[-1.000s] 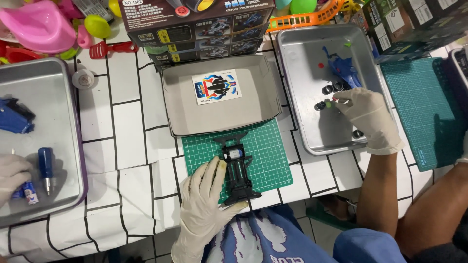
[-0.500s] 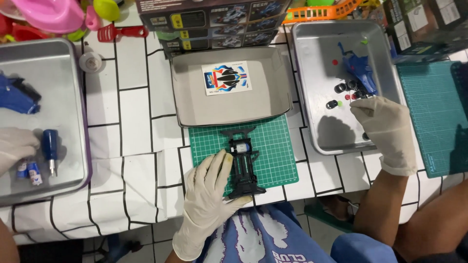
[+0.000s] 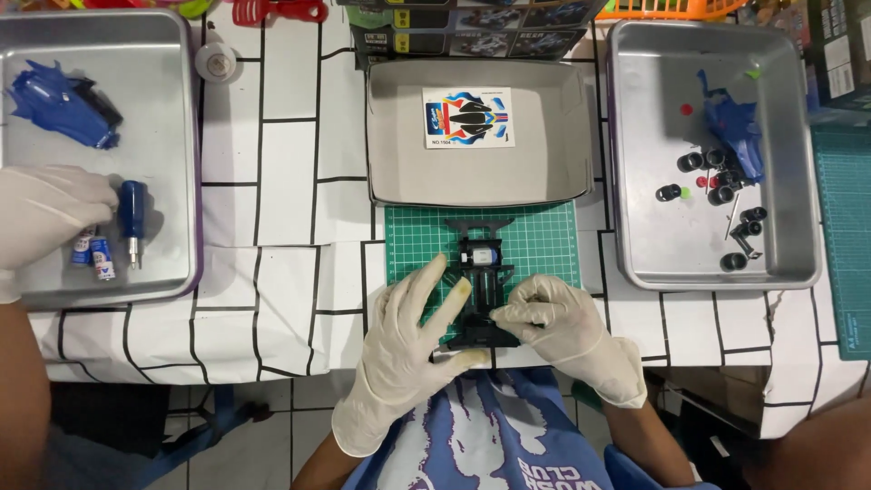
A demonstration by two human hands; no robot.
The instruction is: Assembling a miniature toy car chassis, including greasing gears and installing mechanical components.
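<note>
Three metal trays [image 3: 508,191] are counted on the desk [image 3: 290,227], two green mats [image 3: 544,240], two small batteries [image 3: 93,257], and one screwdriver [image 3: 133,213].

Overhead view onto a table [image 3: 290,209] under a white cloth crossed by black lines like a tile grid, lit evenly with soft, short shadows. Below the cloth's near edge, a pale tiled floor [image 3: 272,399] with dark grout, and a dark frame leg [image 3: 218,422] standing on it toward the lower left. Along the far edge, dark printed boxes [image 3: 472,27] at centre, an orange basket [image 3: 671,7] to their right and bright plastic bits [image 3: 272,9] to their left.
</note>
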